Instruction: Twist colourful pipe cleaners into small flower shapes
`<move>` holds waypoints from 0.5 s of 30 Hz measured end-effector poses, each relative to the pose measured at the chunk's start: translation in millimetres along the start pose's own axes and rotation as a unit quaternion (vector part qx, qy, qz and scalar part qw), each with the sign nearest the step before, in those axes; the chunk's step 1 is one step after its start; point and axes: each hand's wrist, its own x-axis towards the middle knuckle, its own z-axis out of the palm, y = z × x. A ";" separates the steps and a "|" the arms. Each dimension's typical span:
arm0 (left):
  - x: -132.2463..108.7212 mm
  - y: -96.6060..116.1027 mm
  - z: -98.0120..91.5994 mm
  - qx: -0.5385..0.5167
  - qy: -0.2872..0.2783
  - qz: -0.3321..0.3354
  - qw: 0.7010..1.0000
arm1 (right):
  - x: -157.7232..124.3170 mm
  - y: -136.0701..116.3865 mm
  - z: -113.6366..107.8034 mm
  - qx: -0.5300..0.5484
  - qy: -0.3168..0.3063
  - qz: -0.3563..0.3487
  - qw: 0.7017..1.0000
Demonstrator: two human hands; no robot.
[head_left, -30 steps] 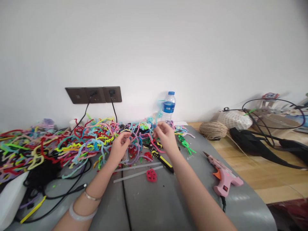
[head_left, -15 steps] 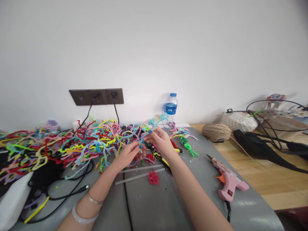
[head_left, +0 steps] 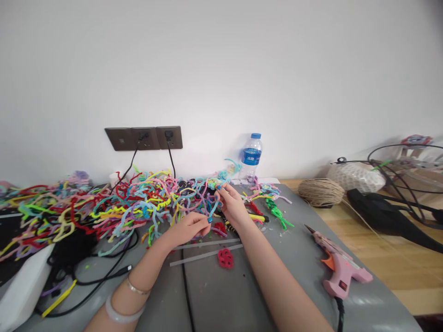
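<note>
A light blue pipe cleaner [head_left: 213, 208] runs between my two hands above the grey table. My left hand [head_left: 191, 228] pinches its lower end, the fingers pressed together. Higher up and to the right, my right hand [head_left: 231, 202] grips it between thumb and fingers. Behind the hands lies a tangled heap of coloured pipe cleaners [head_left: 138, 203]. Below them, a red looped pipe-cleaner flower [head_left: 225, 258] lies near two translucent glue sticks [head_left: 204, 256]. Yellow-and-black pliers [head_left: 258, 217] are partly hidden by my right hand.
A pink glue gun [head_left: 342, 272] rests at the right. Behind stand a water bottle [head_left: 251, 157] and a ball of twine [head_left: 320, 191]. Green twisted pipe cleaners [head_left: 275, 212] lie right of my hand. Black cables [head_left: 187, 290] cross the table; a white box [head_left: 26, 288] sits at left.
My hands have moved slightly apart, the left one lower. The blue pipe cleaner now hangs more steeply between them. The whole view has shifted a little.
</note>
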 end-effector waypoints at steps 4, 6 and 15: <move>-0.8 -0.5 1.0 0.005 -0.013 -0.043 0.999 | 4.2 6.4 1.7 -0.005 -0.011 0.001 1.000; -0.3 -1.0 1.6 0.013 -0.008 -0.061 0.998 | 9.3 10.9 2.7 -0.023 -0.027 -0.012 0.999; -3.5 10.4 -2.3 0.034 -0.036 -0.058 0.997 | 24.3 19.5 -0.7 -0.055 -0.007 -0.062 0.997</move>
